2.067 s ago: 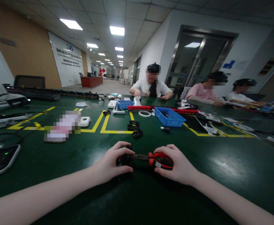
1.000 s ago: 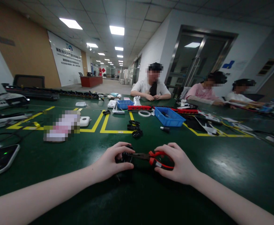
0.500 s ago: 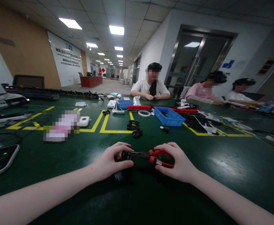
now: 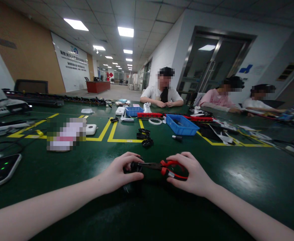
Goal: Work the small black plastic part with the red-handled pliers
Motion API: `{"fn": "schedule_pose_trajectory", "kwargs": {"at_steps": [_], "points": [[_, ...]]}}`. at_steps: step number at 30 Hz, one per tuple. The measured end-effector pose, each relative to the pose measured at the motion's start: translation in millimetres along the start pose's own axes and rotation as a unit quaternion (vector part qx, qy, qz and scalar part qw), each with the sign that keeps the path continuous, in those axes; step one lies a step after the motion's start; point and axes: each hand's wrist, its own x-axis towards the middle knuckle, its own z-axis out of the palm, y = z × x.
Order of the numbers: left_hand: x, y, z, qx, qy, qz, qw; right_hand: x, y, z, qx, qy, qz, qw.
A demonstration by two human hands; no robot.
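My right hand (image 4: pixel 190 175) is closed round the red handles of a pair of long-nose pliers (image 4: pixel 162 167), which point left. My left hand (image 4: pixel 119 172) pinches a small black part (image 4: pixel 134 166) on the green table (image 4: pixel 249 180). The tips of the plier jaws meet that black part between my two hands. Most of the part is hidden by my fingers.
Several small black parts (image 4: pixel 144 137) lie just beyond my hands inside yellow floor-tape lines (image 4: pixel 104 132). A blue bin (image 4: pixel 182 125), a white tape ring (image 4: pixel 155 121) and a white box (image 4: pixel 91 129) sit further back. A device with green lights (image 4: pixel 1 170) lies left. Three people sit across the table.
Both hands with the pliers and the black part have shifted slightly up and away from me. The person opposite has drawn both hands together.
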Motion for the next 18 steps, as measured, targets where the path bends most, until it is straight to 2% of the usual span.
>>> {"fn": "schedule_pose_trajectory", "kwargs": {"at_steps": [9,18], "points": [[-0.7,0.7,-0.2,0.008,0.001,0.022,1.000,1.2,-2.7,-2.1,-0.010,-0.002,-0.004,1.000],[-1.9,-5.2,2.2,0.023,0.013,0.046,0.999,2.3,-5.9,-2.4,0.009,-0.027,0.032,0.999]]}}
